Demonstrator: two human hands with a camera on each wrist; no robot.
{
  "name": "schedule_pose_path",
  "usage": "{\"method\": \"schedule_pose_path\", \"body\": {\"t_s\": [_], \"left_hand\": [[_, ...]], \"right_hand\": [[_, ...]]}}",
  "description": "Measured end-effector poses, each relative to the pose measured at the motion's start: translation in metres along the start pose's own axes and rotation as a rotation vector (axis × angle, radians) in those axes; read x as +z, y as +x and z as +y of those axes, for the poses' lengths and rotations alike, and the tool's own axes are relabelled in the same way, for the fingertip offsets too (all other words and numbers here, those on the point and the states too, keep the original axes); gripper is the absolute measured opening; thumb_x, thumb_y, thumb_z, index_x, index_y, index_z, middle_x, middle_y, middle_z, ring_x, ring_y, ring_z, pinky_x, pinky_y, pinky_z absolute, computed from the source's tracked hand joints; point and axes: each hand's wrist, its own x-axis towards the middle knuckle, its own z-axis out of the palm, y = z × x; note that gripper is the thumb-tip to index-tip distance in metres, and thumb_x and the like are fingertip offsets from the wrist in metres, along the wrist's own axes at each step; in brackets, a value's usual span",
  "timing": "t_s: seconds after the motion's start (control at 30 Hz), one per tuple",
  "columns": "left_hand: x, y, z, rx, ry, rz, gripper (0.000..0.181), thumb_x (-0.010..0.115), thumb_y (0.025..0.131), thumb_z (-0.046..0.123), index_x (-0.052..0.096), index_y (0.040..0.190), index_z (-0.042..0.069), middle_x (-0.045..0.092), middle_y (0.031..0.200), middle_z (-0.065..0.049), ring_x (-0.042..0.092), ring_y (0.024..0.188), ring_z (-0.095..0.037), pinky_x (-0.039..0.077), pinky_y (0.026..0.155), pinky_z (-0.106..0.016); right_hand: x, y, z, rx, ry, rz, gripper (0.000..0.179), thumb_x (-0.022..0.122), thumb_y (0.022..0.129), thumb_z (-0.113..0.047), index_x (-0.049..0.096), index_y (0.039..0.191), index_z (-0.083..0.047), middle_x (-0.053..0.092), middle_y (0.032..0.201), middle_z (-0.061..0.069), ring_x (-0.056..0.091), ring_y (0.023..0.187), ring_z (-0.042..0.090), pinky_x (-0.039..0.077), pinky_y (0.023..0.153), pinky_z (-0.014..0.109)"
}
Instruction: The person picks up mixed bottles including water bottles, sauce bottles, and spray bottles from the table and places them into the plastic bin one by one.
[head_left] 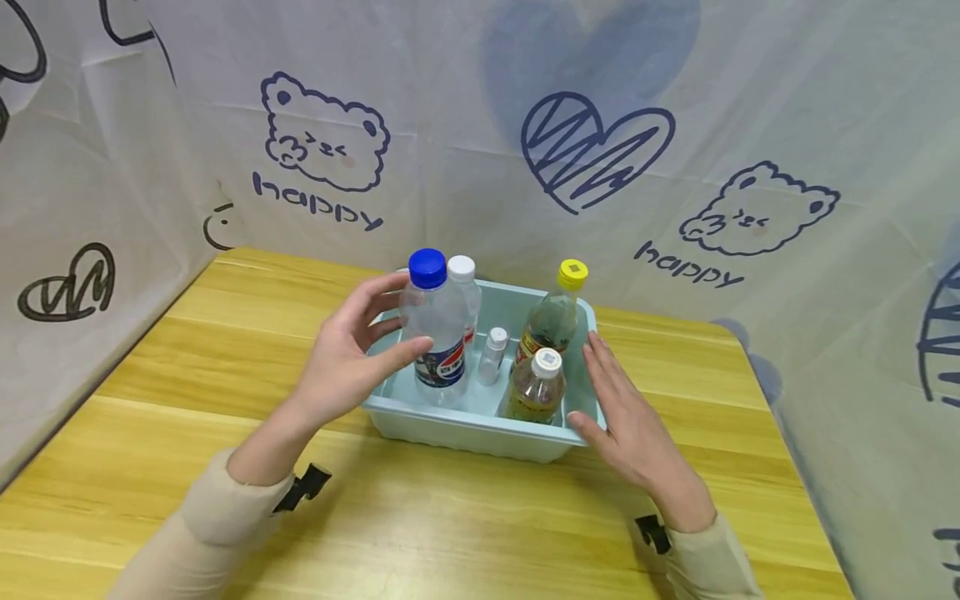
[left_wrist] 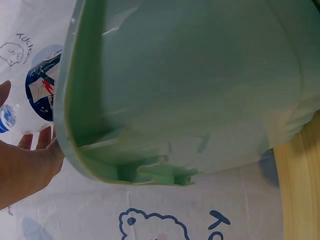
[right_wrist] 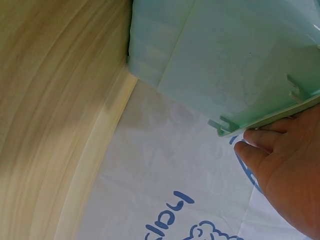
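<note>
A tall clear plastic bottle with a blue cap [head_left: 428, 268] and dark label stands in the left part of a pale green plastic bin [head_left: 480, 433]. My left hand [head_left: 348, 350] reaches over the bin's left end, thumb in front of this bottle and fingers behind it, spread loosely about it. In the left wrist view, that bottle [left_wrist: 42, 87] shows between the thumb and the fingers. At the bin's right end, my right hand [head_left: 637, 429] rests with straight fingers along the rim, thumb by the front corner. The right wrist view has its fingers [right_wrist: 267, 140] against the rim.
Inside the bin are also a white-capped bottle [head_left: 462, 268] behind, a small clear vial [head_left: 492, 357], a yellow-capped bottle [head_left: 553, 317] and a shorter white-capped brown bottle [head_left: 534, 393]. The bin stands on a wooden table [head_left: 360, 508], with printed cloth [head_left: 465, 150] behind.
</note>
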Motion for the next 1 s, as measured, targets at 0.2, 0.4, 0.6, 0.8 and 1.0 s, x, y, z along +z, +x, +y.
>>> {"method": "schedule_pose_path", "body": {"t_s": [0.2, 0.4, 0.6, 0.8, 1.0], "left_hand": [[0.003, 0.002, -0.007, -0.017, 0.025, -0.064, 0.069, 0.079, 0.087, -0.008, 0.048, 0.148, 0.001, 0.053, 0.149, -0.010, 0.054, 0.134, -0.025, 0.051, 0.108, -0.030], [0.003, 0.004, -0.014, -0.051, 0.102, -0.131, 0.069, 0.082, 0.086, -0.002, 0.049, 0.147, 0.004, 0.055, 0.146, -0.010, 0.055, 0.134, -0.028, 0.052, 0.108, -0.033], [0.003, 0.007, -0.019, -0.059, 0.168, -0.192, 0.070, 0.085, 0.084, 0.000, 0.049, 0.145, 0.002, 0.056, 0.144, -0.013, 0.058, 0.132, -0.030, 0.052, 0.108, -0.036], [0.005, 0.011, -0.023, -0.048, 0.215, -0.250, 0.069, 0.086, 0.084, 0.002, 0.049, 0.143, 0.000, 0.057, 0.143, -0.016, 0.061, 0.129, -0.033, 0.054, 0.107, -0.042], [0.006, 0.014, -0.025, -0.075, 0.239, -0.296, 0.068, 0.085, 0.086, 0.004, 0.049, 0.144, 0.001, 0.056, 0.141, -0.018, 0.064, 0.124, -0.035, 0.055, 0.105, -0.043]], "right_hand": [[0.001, 0.000, 0.001, -0.003, 0.005, 0.007, 0.084, 0.040, 0.108, -0.057, 0.017, 0.165, 0.000, 0.010, 0.173, 0.017, 0.016, 0.158, 0.037, 0.011, 0.129, 0.035], [0.001, 0.001, 0.001, -0.007, 0.006, 0.008, 0.084, 0.040, 0.108, -0.058, 0.017, 0.165, 0.000, 0.010, 0.173, 0.017, 0.015, 0.158, 0.036, 0.010, 0.129, 0.034], [0.002, 0.000, 0.001, -0.013, 0.008, 0.017, 0.086, 0.038, 0.108, -0.061, 0.018, 0.164, 0.001, 0.012, 0.173, 0.018, 0.016, 0.158, 0.036, 0.009, 0.129, 0.032], [0.001, 0.000, 0.002, -0.010, 0.004, 0.017, 0.086, 0.038, 0.108, -0.061, 0.018, 0.164, 0.001, 0.013, 0.172, 0.019, 0.016, 0.158, 0.036, 0.010, 0.129, 0.032], [0.000, 0.000, 0.001, -0.009, 0.007, 0.009, 0.085, 0.042, 0.108, -0.058, 0.017, 0.165, -0.001, 0.011, 0.173, 0.018, 0.015, 0.159, 0.034, 0.009, 0.129, 0.032]]}}
